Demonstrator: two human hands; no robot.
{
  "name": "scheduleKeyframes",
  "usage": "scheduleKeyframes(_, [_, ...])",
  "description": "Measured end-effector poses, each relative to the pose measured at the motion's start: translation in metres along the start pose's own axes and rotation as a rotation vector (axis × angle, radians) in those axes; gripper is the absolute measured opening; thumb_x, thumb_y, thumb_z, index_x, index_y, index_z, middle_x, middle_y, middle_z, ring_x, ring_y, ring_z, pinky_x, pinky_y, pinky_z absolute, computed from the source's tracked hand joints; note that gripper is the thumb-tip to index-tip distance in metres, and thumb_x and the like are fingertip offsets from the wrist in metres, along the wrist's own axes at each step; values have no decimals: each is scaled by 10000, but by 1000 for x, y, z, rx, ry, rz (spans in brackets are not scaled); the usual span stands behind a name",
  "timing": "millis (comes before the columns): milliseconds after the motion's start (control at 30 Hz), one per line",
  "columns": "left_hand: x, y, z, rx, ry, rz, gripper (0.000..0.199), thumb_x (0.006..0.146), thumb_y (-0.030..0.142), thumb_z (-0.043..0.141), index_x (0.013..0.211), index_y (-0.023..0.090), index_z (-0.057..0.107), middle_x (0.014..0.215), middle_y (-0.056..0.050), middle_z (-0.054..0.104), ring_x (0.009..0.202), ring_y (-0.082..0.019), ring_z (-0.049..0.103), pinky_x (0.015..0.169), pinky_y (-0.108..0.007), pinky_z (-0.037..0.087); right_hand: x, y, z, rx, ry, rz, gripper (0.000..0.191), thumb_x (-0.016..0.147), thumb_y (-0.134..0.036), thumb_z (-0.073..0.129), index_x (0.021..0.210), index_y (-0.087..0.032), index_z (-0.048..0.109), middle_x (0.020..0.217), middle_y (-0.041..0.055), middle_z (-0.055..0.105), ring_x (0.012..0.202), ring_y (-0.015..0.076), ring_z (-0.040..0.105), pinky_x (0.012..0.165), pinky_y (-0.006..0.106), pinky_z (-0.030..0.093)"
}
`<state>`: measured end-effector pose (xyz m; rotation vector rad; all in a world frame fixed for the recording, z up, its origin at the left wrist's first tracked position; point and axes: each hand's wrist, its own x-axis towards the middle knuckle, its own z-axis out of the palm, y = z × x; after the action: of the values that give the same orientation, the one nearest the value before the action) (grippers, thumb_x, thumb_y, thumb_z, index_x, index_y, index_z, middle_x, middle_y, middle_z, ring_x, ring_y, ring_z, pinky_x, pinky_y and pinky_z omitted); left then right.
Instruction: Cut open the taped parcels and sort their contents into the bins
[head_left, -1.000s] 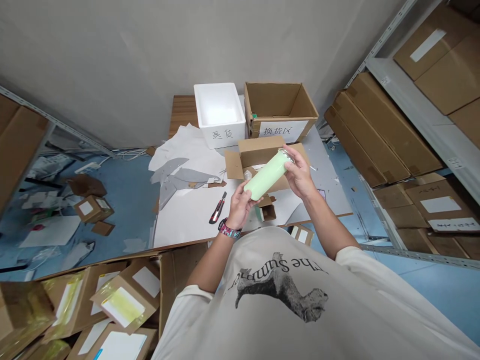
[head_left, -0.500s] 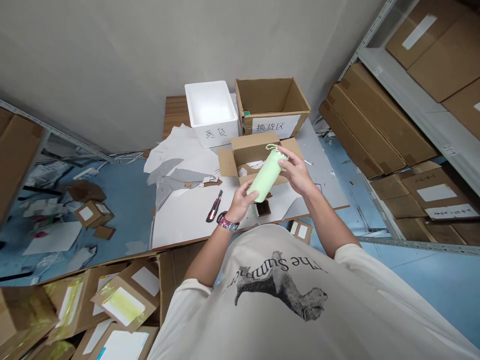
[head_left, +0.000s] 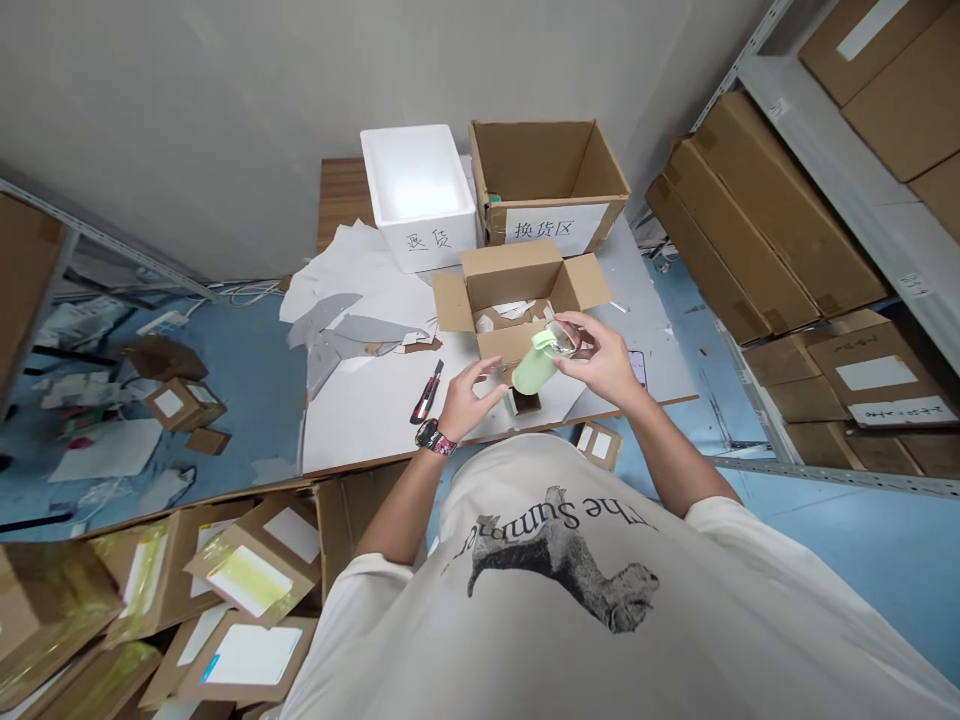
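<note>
Table: paper-covered table (head_left: 360, 420), mid-frame.
Carton: open cardboard carton (head_left: 514, 275), flaps up, crumpled paper (head_left: 511, 311) inside.
Tumbler: pale green tumbler (head_left: 535, 364), out, above carton's front edge.
Right hand (head_left: 596, 365): curled around it.
Left hand (head_left: 469, 400): open, empty, just beside it.

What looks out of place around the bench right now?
The floor at left is strewn with paper scraps and small cartons, and the cartons at lower left lie heaped at odd angles, not stacked. The green tumbler in the right hand shows no obvious damage.
</note>
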<state>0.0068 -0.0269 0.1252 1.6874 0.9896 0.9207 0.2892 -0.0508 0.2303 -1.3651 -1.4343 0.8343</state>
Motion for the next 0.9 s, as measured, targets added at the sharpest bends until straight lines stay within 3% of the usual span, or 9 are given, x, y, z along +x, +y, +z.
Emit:
scheduleKeyframes(100, [-13,-18,5,154,-55,25,677,923,479,898,1541,279,711,1498,-139,746,1360,-372,717,1201,-591,568,-13,11,7,15,6,18,612,774,-338,901,1380,-337,816,1379,58,791,1004,237,751,814,415,736])
scheduleKeyframes(200, [-19,-36,15,275,-165,61,956,799,442,1000,1653,266,609,1619,-168,661,1492,-444,622,1277,-650,496,-22,18,14,-13,14,15,605,780,-344,901,1378,-331,811,1337,62,788,1035,250,736,818,419,738])
scheduleKeyframes(333, [-22,-62,36,371,-250,65,1097,724,418,1061,1685,263,554,1655,-177,613,1501,-462,613,1258,-649,528,-29,21,17,-90,9,-24,585,800,-350,883,1377,-308,797,1260,63,779,1018,237,706,819,397,742])
scheduleKeyframes(500, [-21,-90,59,411,-187,69,987,748,350,1050,1612,243,587,1687,-176,595,1494,-427,641,1262,-609,555,-35,27,13,-183,34,-63,567,823,-355,862,1379,-282,774,1193,65,763,997,233,694,801,378,743])
scheduleKeyframes(700, [-17,-101,64,338,-164,130,707,877,303,914,1520,247,626,1592,-147,691,1489,-363,669,1284,-567,547,-38,30,8,-241,93,-93,574,804,-296,842,1372,-299,765,1103,45,739,970,235,684,775,382,739])
scheduleKeyframes(900, [-19,-104,63,248,-77,-17,710,824,304,954,1435,262,596,1532,-122,750,1392,-344,745,1195,-523,605,-40,32,4,-275,88,-98,582,815,-285,832,1390,-299,744,1134,50,735,986,245,686,793,395,731])
